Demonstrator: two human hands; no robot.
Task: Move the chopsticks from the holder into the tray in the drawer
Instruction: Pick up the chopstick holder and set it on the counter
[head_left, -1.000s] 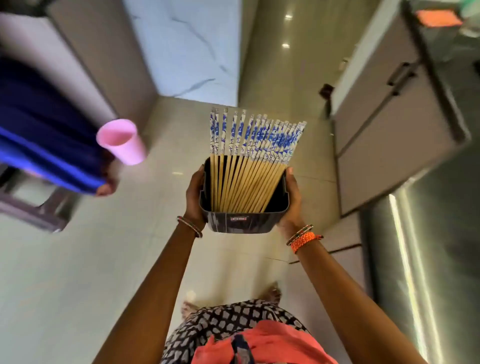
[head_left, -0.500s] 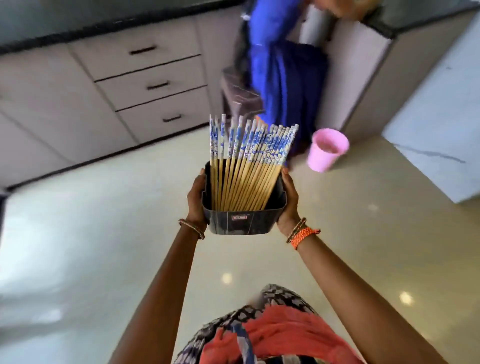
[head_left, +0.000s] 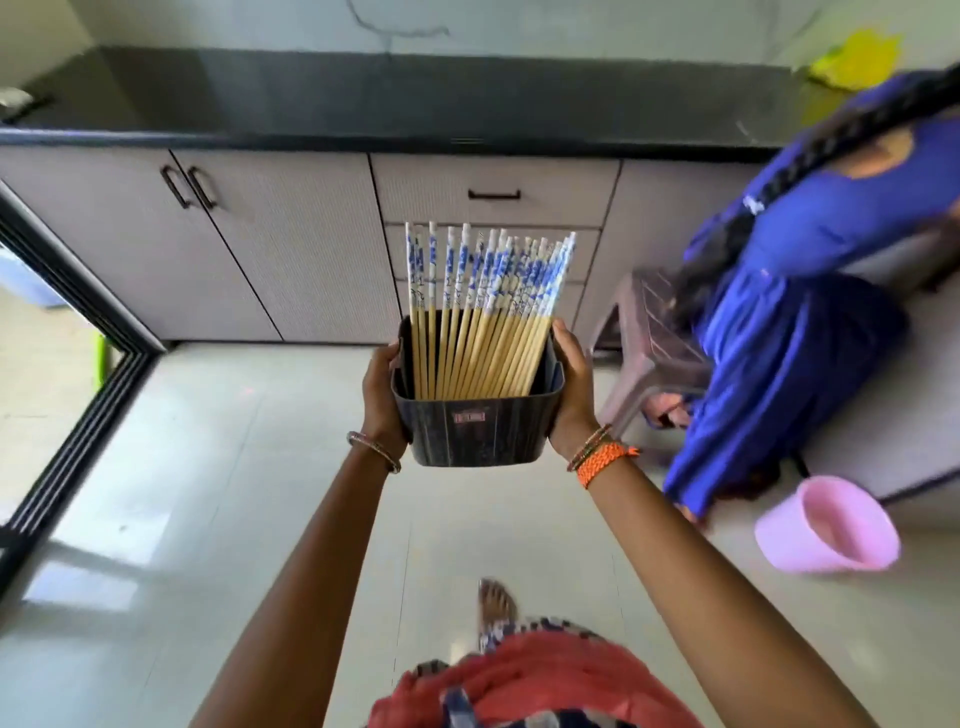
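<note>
I hold a dark plastic holder (head_left: 475, 431) in front of me at chest height, above the floor. My left hand (head_left: 382, 397) grips its left side and my right hand (head_left: 571, 387) grips its right side. Several wooden chopsticks (head_left: 483, 322) with blue-and-white tops stand upright in it, fanned and leaning slightly right. Straight ahead a stack of closed drawers (head_left: 493, 195) sits under a black countertop (head_left: 363, 98). No tray is visible.
A person in a blue dress (head_left: 800, 312) bends over a brown plastic stool (head_left: 644, 343) at the right. A pink bucket (head_left: 826, 525) lies on the floor, lower right. Cabinet doors (head_left: 218, 244) are left of the drawers. A black door frame (head_left: 78, 415) runs along the left.
My view has swung round the kitchen and now faces the drawers under the counter head-on. The person in blue and the pink bucket have shifted to the right. Both hands keep their hold on the holder.
</note>
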